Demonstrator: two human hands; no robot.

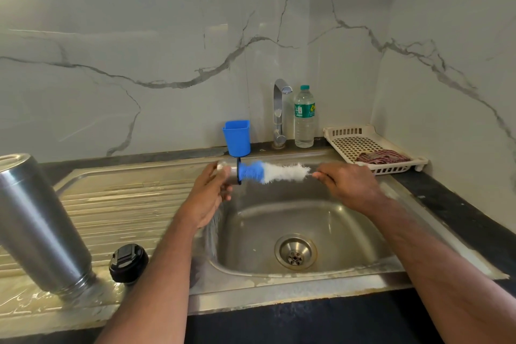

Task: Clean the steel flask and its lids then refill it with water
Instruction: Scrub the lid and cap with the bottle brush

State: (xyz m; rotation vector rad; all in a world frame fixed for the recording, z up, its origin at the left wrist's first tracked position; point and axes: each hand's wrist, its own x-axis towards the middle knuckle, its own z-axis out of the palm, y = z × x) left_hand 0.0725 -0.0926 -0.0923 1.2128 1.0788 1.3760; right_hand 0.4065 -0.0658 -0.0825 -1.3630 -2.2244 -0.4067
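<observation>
Two hands worked at mid-frame above the steel sink [349, 229]: the left hand [208, 195], its grip clamped on a small steel cup lid [227, 172], met the blue-and-white bottle brush [272, 172] pinched in the right hand [349, 186]. At lower left, on the draining surface [125, 198], the steel flask [36, 226] stood inverted beside its black inner lid [128, 262]. Lid scrubbing appeared under way; refilling remained.

- The steel flask [36, 220] stands upside down on the drainboard [125, 198], left of the sink basin [296, 232].
- A lid [128, 263] lies just right of the flask.
- Behind the basin: cup [237, 137], tap [280, 112], water bottle [304, 117].
- A tray [371, 148] sits at the far right, holding a cloth [382, 157].
</observation>
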